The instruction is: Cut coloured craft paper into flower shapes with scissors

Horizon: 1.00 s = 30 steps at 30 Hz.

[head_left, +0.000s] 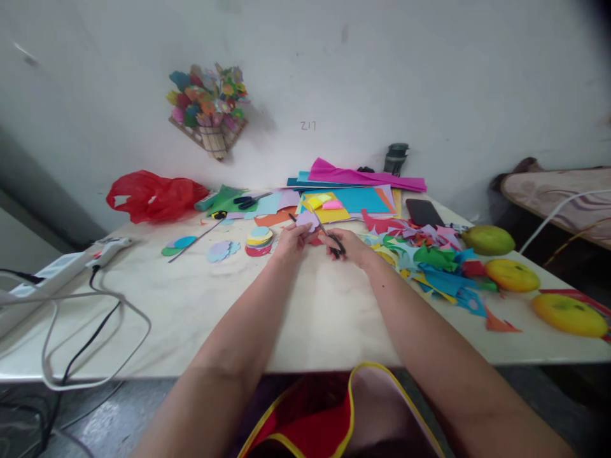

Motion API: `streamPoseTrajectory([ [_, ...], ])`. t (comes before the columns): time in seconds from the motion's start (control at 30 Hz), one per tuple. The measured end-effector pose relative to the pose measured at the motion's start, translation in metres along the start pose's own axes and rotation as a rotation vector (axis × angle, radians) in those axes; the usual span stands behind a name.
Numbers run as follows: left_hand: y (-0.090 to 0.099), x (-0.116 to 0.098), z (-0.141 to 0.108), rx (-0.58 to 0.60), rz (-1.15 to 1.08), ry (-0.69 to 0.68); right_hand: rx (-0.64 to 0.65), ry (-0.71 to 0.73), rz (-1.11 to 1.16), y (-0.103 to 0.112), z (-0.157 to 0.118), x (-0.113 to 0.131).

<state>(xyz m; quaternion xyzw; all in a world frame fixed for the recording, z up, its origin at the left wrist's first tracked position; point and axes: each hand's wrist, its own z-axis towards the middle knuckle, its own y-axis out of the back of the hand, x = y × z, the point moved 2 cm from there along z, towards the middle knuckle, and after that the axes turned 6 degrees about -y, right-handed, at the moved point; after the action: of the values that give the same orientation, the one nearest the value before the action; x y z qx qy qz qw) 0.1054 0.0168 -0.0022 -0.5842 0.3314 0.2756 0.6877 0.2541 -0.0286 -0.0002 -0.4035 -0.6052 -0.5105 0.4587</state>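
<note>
Nearest: red cloth (pixel 315 429) with yellow edging, below table edge (pixel 329 356). Scraps (pixel 436 259) heaped right, scalloped pieces (pixel 219 250) grouped left; separation likely keeps offcuts off shaped paper. Right hand (pixel 351 245): fingers grasping scissors (pixel 340 244) by black handles. Left hand (pixel 293 240): fingers pinching lilac paper (pixel 308 219) between hands, near edge gripped, presumably leaving far part exposed to blades. Whether blades enclose paper: cannot tell. Coloured sheets (pixel 365 200) beyond hands, probably reachable without crowding work. Farthest: flower ornament (pixel 205 105) on wall.

Faint "217" (pixel 308 125), probably, on the pale wall (pixel 363 83)
</note>
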Motion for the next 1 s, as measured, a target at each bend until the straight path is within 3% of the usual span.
streamPoseTrajectory([
  [1.0, -0.0005, -0.0002, -0.001, -0.021, -0.004, 0.002, -0.009, -0.008, 0.038, -0.001, 0.0017, -0.0012],
])
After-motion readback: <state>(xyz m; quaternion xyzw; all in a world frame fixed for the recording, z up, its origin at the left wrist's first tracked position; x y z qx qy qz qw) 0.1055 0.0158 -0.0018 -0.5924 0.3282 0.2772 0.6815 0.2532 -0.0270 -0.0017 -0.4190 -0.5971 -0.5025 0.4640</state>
